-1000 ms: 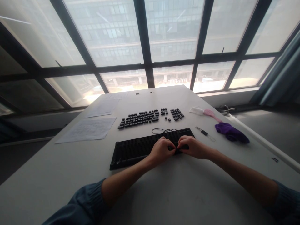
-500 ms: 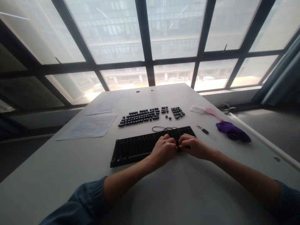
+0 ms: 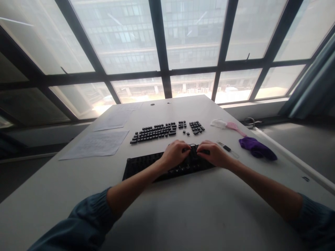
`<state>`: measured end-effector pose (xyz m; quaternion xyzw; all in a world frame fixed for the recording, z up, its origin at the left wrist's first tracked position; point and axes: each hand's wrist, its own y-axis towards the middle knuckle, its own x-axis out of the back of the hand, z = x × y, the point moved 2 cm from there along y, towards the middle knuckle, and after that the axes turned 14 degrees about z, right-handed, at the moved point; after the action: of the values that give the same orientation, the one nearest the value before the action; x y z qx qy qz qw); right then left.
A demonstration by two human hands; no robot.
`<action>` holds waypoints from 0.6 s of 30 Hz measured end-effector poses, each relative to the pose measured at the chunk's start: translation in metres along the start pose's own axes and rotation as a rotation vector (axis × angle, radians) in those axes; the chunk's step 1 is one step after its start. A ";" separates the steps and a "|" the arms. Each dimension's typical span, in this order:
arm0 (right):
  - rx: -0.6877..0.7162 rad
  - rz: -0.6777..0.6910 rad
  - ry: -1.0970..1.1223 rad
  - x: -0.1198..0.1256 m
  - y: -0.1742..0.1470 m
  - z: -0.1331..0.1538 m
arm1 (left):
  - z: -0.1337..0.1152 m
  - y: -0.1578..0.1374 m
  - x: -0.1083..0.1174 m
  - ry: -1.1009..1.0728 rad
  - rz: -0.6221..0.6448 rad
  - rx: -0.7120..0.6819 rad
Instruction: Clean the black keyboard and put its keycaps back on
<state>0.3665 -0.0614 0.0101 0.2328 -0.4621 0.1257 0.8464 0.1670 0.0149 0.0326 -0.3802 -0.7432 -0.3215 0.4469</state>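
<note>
A black keyboard (image 3: 146, 162) without its keycaps lies slantwise on the white table. Over its right half, my left hand (image 3: 176, 153) is closed, thumb and fingertips pressed together near the far edge. Just beside it, my right hand (image 3: 213, 153) curls the same way, its fingertips a small gap from the left ones. Whatever is pinched in either hand is too small or hidden to make out. Part of a thin black cable (image 3: 193, 144) shows behind the keyboard, between the hands. Beyond it, loose black keycaps (image 3: 157, 132) lie in rows laid out like a keyboard.
Printed sheets (image 3: 96, 144) lie on the left. To the right are a wire keycap puller (image 3: 227, 148), a pink brush (image 3: 235, 128) with a white end, and a crumpled purple cloth (image 3: 258, 148). Large windows (image 3: 193, 35) stand behind the table (image 3: 167, 216).
Both hands have moved away from me, from the keyboard's near side toward its far edge. More of the near edge shows, and the cable is now mostly covered by the hands.
</note>
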 end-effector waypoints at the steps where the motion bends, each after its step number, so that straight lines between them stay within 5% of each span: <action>1: -0.035 -0.044 -0.037 0.005 0.011 -0.009 | 0.011 0.014 0.009 0.028 -0.032 0.040; 5: -0.170 -0.008 -0.225 0.015 0.068 -0.050 | 0.060 0.073 0.029 0.105 -0.043 0.250; 9: -0.254 0.129 -0.342 0.007 0.111 -0.079 | 0.091 0.111 0.019 0.123 -0.009 0.299; 18: -0.214 0.188 -0.329 -0.006 0.132 -0.092 | 0.103 0.128 0.002 0.077 0.042 0.284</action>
<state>0.3734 0.0987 -0.0004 0.1147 -0.6244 0.1146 0.7641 0.2324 0.1637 0.0115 -0.3162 -0.7554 -0.2179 0.5309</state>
